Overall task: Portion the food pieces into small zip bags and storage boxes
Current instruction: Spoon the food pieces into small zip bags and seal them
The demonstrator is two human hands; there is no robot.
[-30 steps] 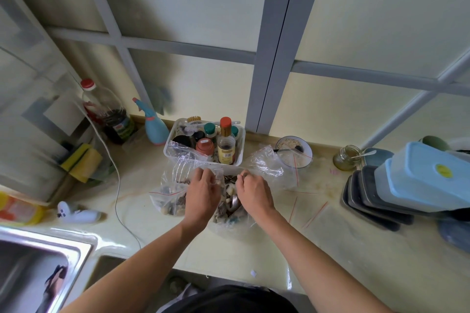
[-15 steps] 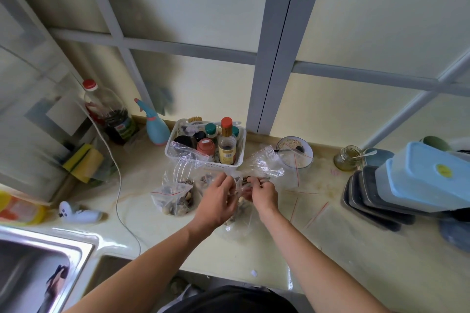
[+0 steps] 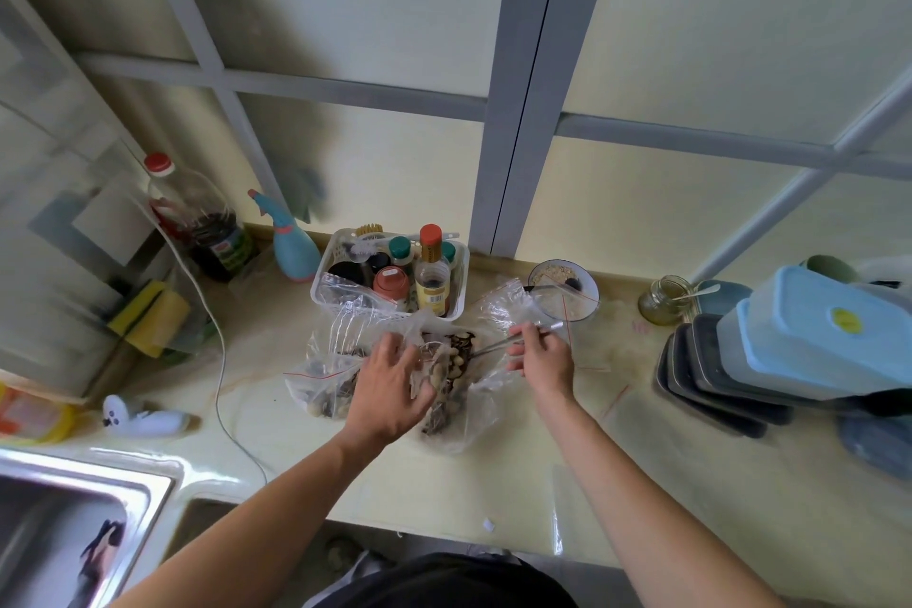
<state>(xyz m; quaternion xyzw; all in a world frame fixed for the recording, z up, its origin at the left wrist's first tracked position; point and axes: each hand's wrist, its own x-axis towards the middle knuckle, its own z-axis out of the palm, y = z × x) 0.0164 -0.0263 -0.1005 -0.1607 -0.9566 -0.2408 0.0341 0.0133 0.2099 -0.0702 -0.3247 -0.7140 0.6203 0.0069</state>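
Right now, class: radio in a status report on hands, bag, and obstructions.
Left hand open on food bag. Right hand pinching tongs. Second filled bag left; condiment basket behind.

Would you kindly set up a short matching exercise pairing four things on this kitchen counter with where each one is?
Things:
1. spray bottle
2. glass jar
3. yellow sponge
4. storage boxes

Places:
A. stacked at the far right of the counter
B. against the wall, left of the white condiment basket
C. right of the small bowl, with a spoon in it
D. far left, below the big dark bottle

Pairs: 1-B, 2-C, 3-D, 4-A
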